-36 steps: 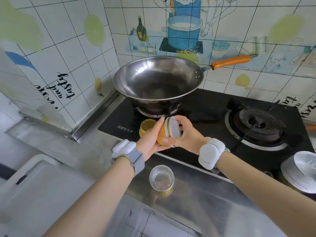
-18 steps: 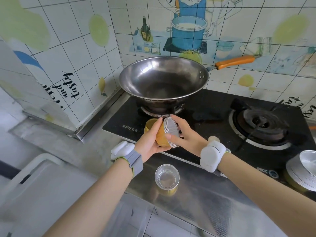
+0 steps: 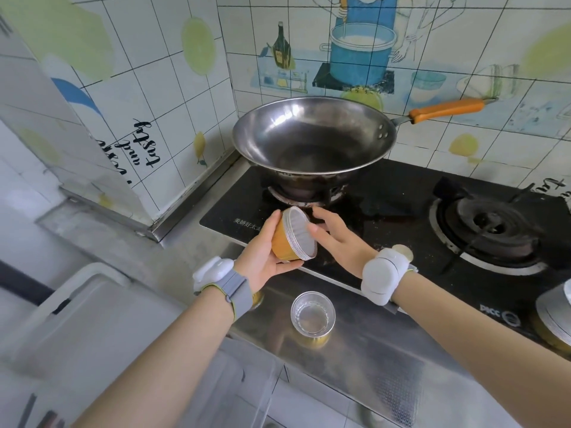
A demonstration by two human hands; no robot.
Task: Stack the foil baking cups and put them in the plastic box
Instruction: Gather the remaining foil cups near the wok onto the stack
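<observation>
My left hand (image 3: 262,257) grips a stack of gold foil baking cups (image 3: 290,239) by its side. The stack is tilted, with its silver mouth facing right, over the front edge of the black hob. My right hand (image 3: 336,242) is beside the mouth with fingers spread, and the fingertips rest on the rim. A single foil cup (image 3: 312,316) stands upright on the steel counter below my hands. Another stack of foil cups (image 3: 556,316) sits at the right edge. The clear plastic box (image 3: 241,390) is at the bottom of the view, under my left forearm.
A steel wok (image 3: 312,143) with an orange handle (image 3: 445,110) sits on the left burner just behind my hands. The right burner (image 3: 491,223) is bare. A white plastic lid (image 3: 92,319) lies at lower left. Tiled walls close in behind and to the left.
My right hand has slid off the stack's mouth to its rim and spread its fingers. The loose gold cup behind my left thumb is no longer visible. The stack's mouth has turned more toward me.
</observation>
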